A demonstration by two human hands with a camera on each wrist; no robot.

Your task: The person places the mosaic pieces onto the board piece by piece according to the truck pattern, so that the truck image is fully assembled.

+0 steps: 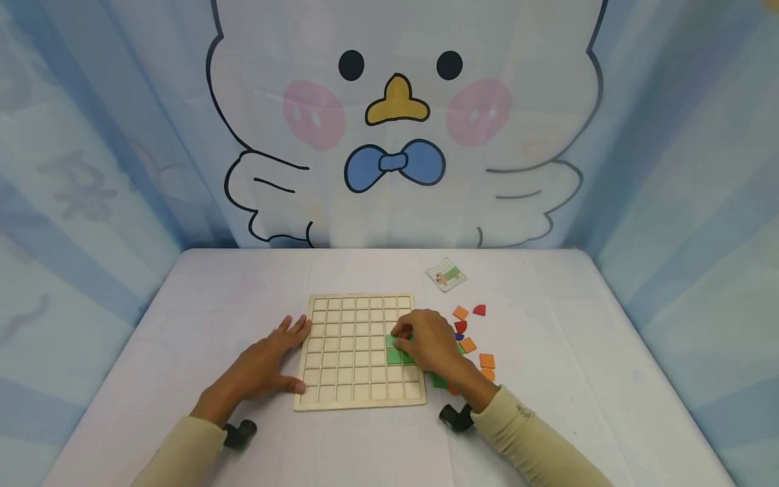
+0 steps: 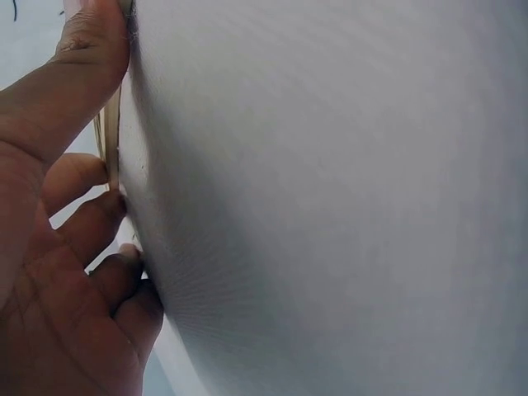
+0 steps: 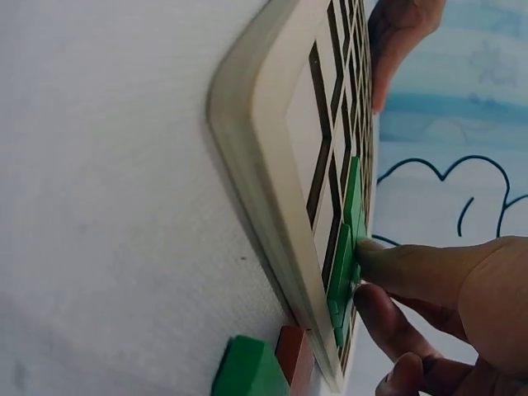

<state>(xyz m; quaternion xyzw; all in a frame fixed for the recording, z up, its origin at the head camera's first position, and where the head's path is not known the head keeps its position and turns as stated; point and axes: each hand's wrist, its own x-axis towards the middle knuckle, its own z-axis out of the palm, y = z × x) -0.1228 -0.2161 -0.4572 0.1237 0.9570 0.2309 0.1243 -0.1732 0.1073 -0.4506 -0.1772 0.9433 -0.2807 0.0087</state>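
Note:
A wooden board with a grid of square recesses lies flat on the table. My left hand rests at its left edge, fingers spread, with fingertips and thumb against the side. Over the right part of the grid, my right hand pinches a green square tile between thumb and fingers, low on the board. Another green tile lies in a recess just in front of these fingers. In the right wrist view, green tiles sit beside the thumb; the fingers partly hide them.
Right of the board lie loose orange squares, red quarter-round pieces, a blue piece and a green piece, some partly under the right forearm. A small printed card lies beyond them. A printed curtain stands behind the table.

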